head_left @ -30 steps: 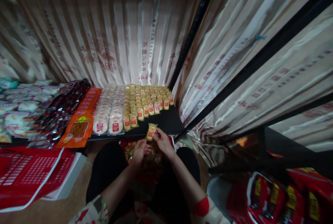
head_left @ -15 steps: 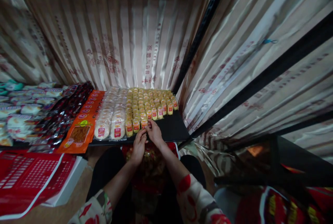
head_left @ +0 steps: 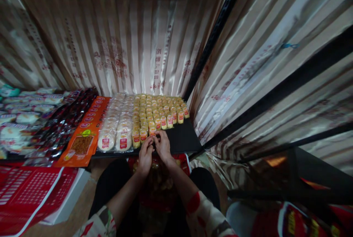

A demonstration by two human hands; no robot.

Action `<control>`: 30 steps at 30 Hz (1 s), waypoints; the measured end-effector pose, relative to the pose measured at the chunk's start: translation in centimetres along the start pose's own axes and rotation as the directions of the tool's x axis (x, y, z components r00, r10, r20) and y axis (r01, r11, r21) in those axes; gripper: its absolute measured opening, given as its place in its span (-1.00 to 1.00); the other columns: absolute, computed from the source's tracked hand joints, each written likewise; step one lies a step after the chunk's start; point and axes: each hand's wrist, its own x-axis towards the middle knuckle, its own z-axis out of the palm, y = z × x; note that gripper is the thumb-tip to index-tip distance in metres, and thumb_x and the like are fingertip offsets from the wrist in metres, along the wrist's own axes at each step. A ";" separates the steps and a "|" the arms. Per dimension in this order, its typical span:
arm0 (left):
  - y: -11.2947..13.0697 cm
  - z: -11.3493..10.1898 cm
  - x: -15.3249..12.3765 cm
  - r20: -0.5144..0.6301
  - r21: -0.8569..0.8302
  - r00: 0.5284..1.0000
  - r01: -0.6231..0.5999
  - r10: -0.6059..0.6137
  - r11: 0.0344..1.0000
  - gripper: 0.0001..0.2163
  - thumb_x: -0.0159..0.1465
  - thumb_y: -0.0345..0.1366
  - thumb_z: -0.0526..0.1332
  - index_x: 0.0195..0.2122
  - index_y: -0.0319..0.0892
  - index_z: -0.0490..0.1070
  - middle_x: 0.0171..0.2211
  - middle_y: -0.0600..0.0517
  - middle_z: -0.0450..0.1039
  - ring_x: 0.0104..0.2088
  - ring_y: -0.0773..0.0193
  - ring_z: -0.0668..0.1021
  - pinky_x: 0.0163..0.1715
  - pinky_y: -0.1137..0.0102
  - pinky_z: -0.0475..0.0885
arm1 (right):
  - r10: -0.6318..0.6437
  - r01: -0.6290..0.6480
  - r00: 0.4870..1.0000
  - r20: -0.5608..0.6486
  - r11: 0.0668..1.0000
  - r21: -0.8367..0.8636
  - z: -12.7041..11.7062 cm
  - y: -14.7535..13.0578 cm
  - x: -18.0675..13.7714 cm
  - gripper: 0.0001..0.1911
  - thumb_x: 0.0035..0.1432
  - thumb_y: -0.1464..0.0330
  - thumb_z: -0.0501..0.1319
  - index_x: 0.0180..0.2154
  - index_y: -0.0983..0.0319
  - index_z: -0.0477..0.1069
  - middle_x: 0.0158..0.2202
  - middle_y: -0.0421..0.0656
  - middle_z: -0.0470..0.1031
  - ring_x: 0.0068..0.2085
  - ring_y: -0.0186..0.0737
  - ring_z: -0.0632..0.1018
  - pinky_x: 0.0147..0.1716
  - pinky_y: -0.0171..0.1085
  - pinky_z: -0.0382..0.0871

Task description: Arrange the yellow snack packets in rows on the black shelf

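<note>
Small yellow snack packets (head_left: 165,110) with red labels stand in packed rows on a black shelf (head_left: 183,136). At the front edge, my left hand (head_left: 146,155) has its fingers curled beside one small yellow snack packet (head_left: 152,129). My right hand (head_left: 162,146) meets it from the other side, thumb and forefinger closed at the same packet. The fingertips of both hands nearly touch and hide the packet's lower part. Left of these rows lie clear-wrapped round white crackers (head_left: 123,142), also with red labels.
An orange snack bag (head_left: 82,137) and dark shiny packets (head_left: 62,126) lie further left, near white packets (head_left: 16,134). Below are a red bag (head_left: 30,193) and, between my knees, an open red bag (head_left: 158,178). A black frame post (head_left: 212,42) and printed curtains (head_left: 138,38) border the shelf.
Both hands remain at the front of the yellow rows, their fingertips slightly lower and closer to the shelf edge. The view has shifted slightly.
</note>
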 end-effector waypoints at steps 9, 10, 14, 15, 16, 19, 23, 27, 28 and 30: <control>0.2 -0.6 1.0 -0.130 0.064 0.990 -0.039 0.048 0.997 -0.74 0.19 -0.38 0.07 -0.09 -0.10 0.38 0.07 0.00 0.31 0.01 0.21 0.40 -0.19 0.44 0.42 | 0.007 -0.007 1.000 -0.005 1.000 -0.019 1.0 0.6 0.3 -0.83 0.10 0.41 0.05 -0.25 0.19 0.36 -0.22 -0.10 0.36 -0.18 -0.21 0.39 -0.32 -0.31 0.39; 0.2 -0.5 1.1 -0.134 0.055 0.990 -0.031 0.038 0.998 -0.74 0.20 -0.37 0.07 -0.10 -0.11 0.38 0.06 -0.01 0.31 0.00 0.21 0.41 -0.23 0.45 0.42 | 0.004 -0.004 1.000 -0.009 1.000 -0.024 1.1 0.7 0.3 -0.83 0.10 0.41 0.05 -0.26 0.19 0.37 -0.23 -0.10 0.36 -0.18 -0.21 0.39 -0.31 -0.30 0.39; 0.2 -0.4 1.4 -0.139 0.052 0.990 -0.031 0.038 0.998 -0.75 0.19 -0.37 0.08 -0.11 -0.13 0.39 0.04 -0.03 0.33 -0.03 0.21 0.42 -0.29 0.47 0.43 | -0.013 0.012 1.000 -0.021 0.999 -0.034 1.3 1.0 0.2 -0.83 0.11 0.40 0.05 -0.31 0.18 0.40 -0.25 -0.11 0.35 -0.19 -0.22 0.38 -0.27 -0.29 0.38; 0.2 -0.4 1.4 -0.135 0.054 0.990 -0.038 0.045 0.998 -0.75 0.18 -0.37 0.08 -0.11 -0.12 0.39 0.03 -0.02 0.34 -0.03 0.21 0.42 -0.29 0.47 0.43 | -0.012 0.011 1.000 -0.027 0.999 -0.031 1.3 1.0 0.1 -0.82 0.11 0.40 0.05 -0.31 0.18 0.41 -0.24 -0.11 0.34 -0.18 -0.22 0.38 -0.26 -0.29 0.38; 0.3 -0.5 1.3 -0.128 0.060 0.990 -0.046 0.053 0.997 -0.75 0.18 -0.37 0.09 -0.13 -0.12 0.41 0.02 -0.01 0.35 -0.03 0.20 0.43 -0.29 0.47 0.42 | -0.014 0.013 0.999 -0.037 0.999 -0.030 1.3 0.9 0.0 -0.82 0.11 0.40 0.05 -0.31 0.18 0.42 -0.23 -0.11 0.33 -0.16 -0.22 0.38 -0.23 -0.28 0.37; 0.4 -1.0 1.1 -0.078 0.102 0.993 -0.085 0.093 0.991 -0.76 0.15 -0.40 0.09 -0.18 -0.12 0.44 -0.04 0.01 0.40 -0.05 0.20 0.44 -0.25 0.44 0.42 | -0.034 0.032 0.996 -0.080 0.999 -0.028 0.9 0.5 -0.7 -0.81 0.10 0.40 0.07 -0.31 0.18 0.45 -0.15 -0.09 0.32 -0.09 -0.22 0.38 -0.12 -0.24 0.33; 0.0 -1.6 0.0 0.002 0.198 0.995 -0.103 0.104 0.975 -0.79 0.13 -0.43 0.10 -0.27 -0.13 0.48 -0.19 0.00 0.48 -0.13 0.22 0.47 -0.17 0.39 0.40 | -0.025 0.023 0.994 -0.108 1.000 -0.012 -0.5 -0.2 -3.0 -0.77 0.12 0.38 0.02 -0.28 0.21 0.44 -0.17 -0.07 0.36 -0.13 -0.22 0.41 -0.23 -0.29 0.36; -1.5 -1.3 -1.9 0.045 0.271 0.999 -0.034 0.023 0.962 -0.80 0.11 -0.47 0.08 -0.38 -0.12 0.48 -0.35 0.02 0.49 -0.29 0.26 0.51 -0.16 0.38 0.38 | 0.030 -0.032 0.999 -0.038 0.998 -0.056 -2.3 0.4 -6.4 -0.77 0.13 0.35 0.01 -0.24 0.21 0.41 -0.30 -0.11 0.46 -0.28 -0.25 0.47 -0.28 -0.31 0.35; -2.1 -1.2 -2.4 0.056 0.287 0.998 -0.005 -0.011 0.958 -0.80 0.10 -0.49 0.08 -0.42 -0.12 0.48 -0.38 0.03 0.49 -0.31 0.27 0.51 -0.17 0.38 0.38 | 0.057 -0.056 0.998 0.006 0.995 -0.083 -2.7 0.9 -7.3 -0.77 0.13 0.34 0.02 -0.23 0.20 0.40 -0.32 -0.13 0.48 -0.30 -0.25 0.48 -0.28 -0.32 0.34; -3.7 -0.9 -3.3 0.086 0.322 0.992 0.057 -0.089 0.945 -0.80 0.06 -0.51 0.11 -0.48 -0.10 0.47 -0.43 0.05 0.49 -0.34 0.27 0.51 -0.17 0.38 0.37 | 0.132 -0.105 0.983 0.128 0.974 -0.200 -3.4 2.2 -8.9 -0.77 0.14 0.35 0.02 -0.22 0.19 0.40 -0.34 -0.14 0.50 -0.32 -0.25 0.50 -0.27 -0.32 0.33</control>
